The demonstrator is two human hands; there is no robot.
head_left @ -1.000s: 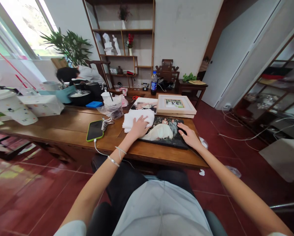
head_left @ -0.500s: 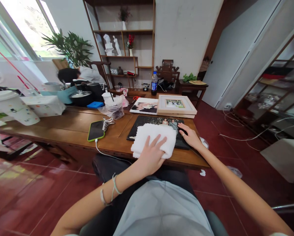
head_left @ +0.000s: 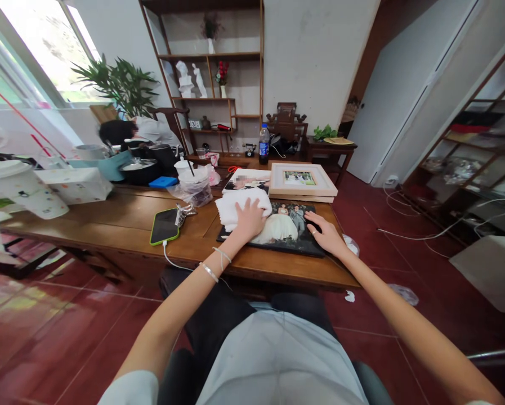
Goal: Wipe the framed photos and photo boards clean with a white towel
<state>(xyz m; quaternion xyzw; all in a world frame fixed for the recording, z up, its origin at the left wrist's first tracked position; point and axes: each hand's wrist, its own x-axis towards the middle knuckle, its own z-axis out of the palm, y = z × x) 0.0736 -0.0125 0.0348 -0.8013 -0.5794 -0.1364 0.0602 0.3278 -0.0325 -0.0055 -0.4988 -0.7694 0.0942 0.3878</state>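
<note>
A dark wedding photo panel (head_left: 277, 230) lies flat near the table's front edge. On its left end sits a folded white towel (head_left: 231, 207), covering that part of the picture. My left hand (head_left: 251, 218) grips the towel from above, its fingers spread over the cloth. At the panel's right edge, my right hand (head_left: 325, 233) lies open with the fingers stretched onto the picture. Just behind the panel are a light wooden picture frame (head_left: 326, 183), stacked on another, and a white-edged photo panel (head_left: 239, 181).
To the left lies a phone (head_left: 165, 226) with a white charging cable. A bagged drink cup (head_left: 193, 183), a blue box (head_left: 163, 181) and a bottle (head_left: 263, 145) stand further back. Another person (head_left: 151, 129) leans at the table's far side. Chairs and shelves stand behind.
My left hand has slid the towel away from me and to the left across the panel, uncovering the white dress in the picture. My right hand stays in place.
</note>
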